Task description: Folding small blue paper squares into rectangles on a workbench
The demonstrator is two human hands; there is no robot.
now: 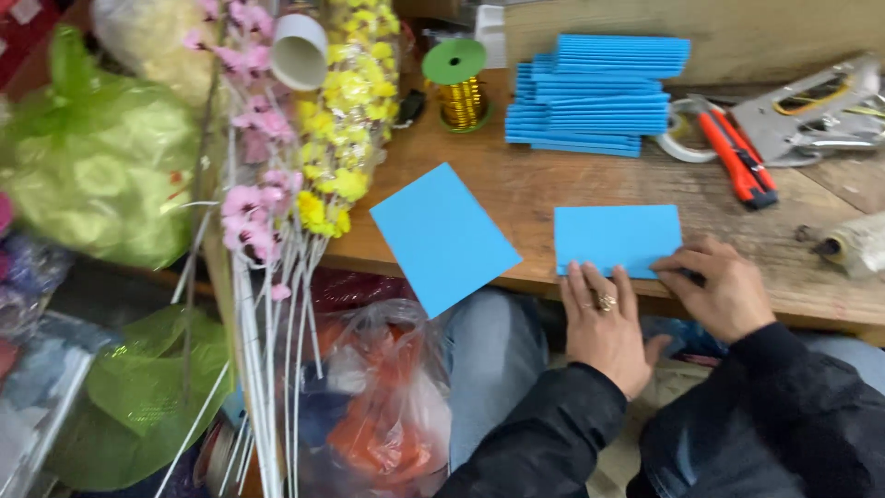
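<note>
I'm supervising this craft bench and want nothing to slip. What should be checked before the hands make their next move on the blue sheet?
1. Left hand flat on the blue sheet: ok, fingertips press its near edge.
2. Right hand on the sheet's right corner: ok; whether it holds a tool, cannot tell.
3. Sheet fully on the wooden table: ok, though at the front edge.
4. Second blue sheet secure: not ok, it overhangs the edge.
5. Orange utility knife clear of the hands: ok; blade state, cannot tell.
6. Blue sheet stack tidy: ok.
</note>
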